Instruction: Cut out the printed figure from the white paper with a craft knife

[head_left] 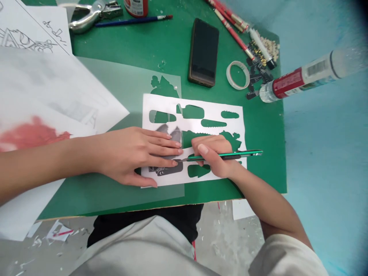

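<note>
A white paper sheet (212, 106) with several cut-out holes lies on the green table, partly over a translucent plastic sheet (115, 199). My left hand (135, 151) is spread flat on the paper's left part, its fingers pointing right. Dark printed shapes (170, 168) show beside and under those fingers. In my right hand (215, 153) is a green utility knife (244, 153), held like a pen. Its blade points left and its tip is at the edge of a dark printed shape, close to my left index fingertip. Whether the tip touches the paper, I cannot tell.
A phone (203, 52), a tape roll (237, 75) and a tilted plastic bottle (304, 78) stand or lie beyond the paper. Metal pliers (93, 17) and a paintbrush (133, 21) are at the back left. Large papers (94, 103) cover the left side. A blue wall (324, 161) borders the right.
</note>
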Tool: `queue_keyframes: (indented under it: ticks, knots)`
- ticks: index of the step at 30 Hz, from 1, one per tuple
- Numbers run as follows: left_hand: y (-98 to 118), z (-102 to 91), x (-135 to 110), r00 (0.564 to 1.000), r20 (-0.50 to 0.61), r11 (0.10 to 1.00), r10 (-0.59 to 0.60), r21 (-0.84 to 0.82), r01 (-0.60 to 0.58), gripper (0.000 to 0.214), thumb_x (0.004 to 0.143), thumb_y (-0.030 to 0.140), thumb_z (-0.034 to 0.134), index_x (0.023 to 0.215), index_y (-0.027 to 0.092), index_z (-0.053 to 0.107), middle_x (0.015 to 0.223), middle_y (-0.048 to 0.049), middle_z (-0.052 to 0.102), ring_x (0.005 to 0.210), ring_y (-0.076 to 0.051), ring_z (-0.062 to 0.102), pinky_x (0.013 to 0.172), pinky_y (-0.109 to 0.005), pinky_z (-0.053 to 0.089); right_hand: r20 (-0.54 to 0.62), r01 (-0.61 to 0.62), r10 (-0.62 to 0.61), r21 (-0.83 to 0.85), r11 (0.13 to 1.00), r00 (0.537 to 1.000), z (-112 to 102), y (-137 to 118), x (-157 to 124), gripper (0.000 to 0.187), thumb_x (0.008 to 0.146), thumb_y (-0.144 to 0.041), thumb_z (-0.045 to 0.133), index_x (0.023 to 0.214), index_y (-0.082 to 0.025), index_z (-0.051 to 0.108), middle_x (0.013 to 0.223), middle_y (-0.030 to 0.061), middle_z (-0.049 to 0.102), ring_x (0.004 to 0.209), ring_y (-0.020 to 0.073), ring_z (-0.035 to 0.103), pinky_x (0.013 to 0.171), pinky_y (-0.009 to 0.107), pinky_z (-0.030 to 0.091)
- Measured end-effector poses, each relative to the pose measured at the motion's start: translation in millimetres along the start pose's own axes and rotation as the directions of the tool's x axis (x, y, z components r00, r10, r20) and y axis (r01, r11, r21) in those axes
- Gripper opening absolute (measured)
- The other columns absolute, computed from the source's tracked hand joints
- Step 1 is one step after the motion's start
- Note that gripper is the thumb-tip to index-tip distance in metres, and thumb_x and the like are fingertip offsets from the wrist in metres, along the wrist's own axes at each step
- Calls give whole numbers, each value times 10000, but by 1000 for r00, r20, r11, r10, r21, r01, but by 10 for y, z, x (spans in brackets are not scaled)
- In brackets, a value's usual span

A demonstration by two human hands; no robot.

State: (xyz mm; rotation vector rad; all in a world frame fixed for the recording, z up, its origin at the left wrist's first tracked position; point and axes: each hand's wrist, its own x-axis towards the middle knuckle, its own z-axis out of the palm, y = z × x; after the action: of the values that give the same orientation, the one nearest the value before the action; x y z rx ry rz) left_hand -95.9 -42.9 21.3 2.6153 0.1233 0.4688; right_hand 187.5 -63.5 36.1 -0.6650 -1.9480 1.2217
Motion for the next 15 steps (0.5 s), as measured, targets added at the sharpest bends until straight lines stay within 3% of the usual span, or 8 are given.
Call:
queue_keyframes:
  ticks: [15]
  knots:
    - [5, -22, 9, 1000, 12, 1000, 1, -1, -1, 586, 1051, 498, 633, 1524, 151, 643, 1665, -111, 510, 1536, -283, 546, 1374, -429, 337, 66, -70, 72, -44, 997, 995, -42, -45, 5, 553, 1156, -305, 479, 615, -192, 503, 549, -29, 511, 533, 96, 450, 544, 258, 347]
